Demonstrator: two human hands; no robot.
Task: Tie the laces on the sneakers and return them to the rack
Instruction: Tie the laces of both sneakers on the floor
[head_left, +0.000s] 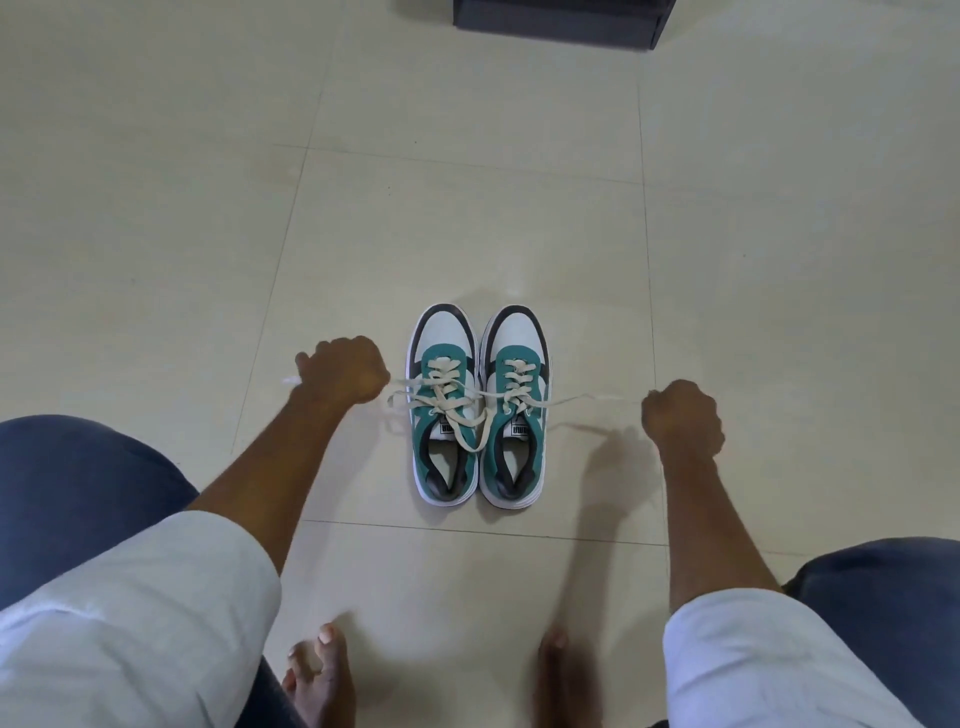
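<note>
While both fists, left hand and right hand, clamp the lace ends, treat lace as soft, limp; grip near the tips.

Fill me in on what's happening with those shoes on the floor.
A person crouched over a pair of green and white sneakers is working on the laces. The left hand and right hand are each closed on a lace end, pulling them out to opposite sides so the lace is taut. It seems to be the left sneaker's lace, stretched across the right sneaker. No finished bow is visible yet. Both sneakers sit side by side on the tiled floor.
</note>
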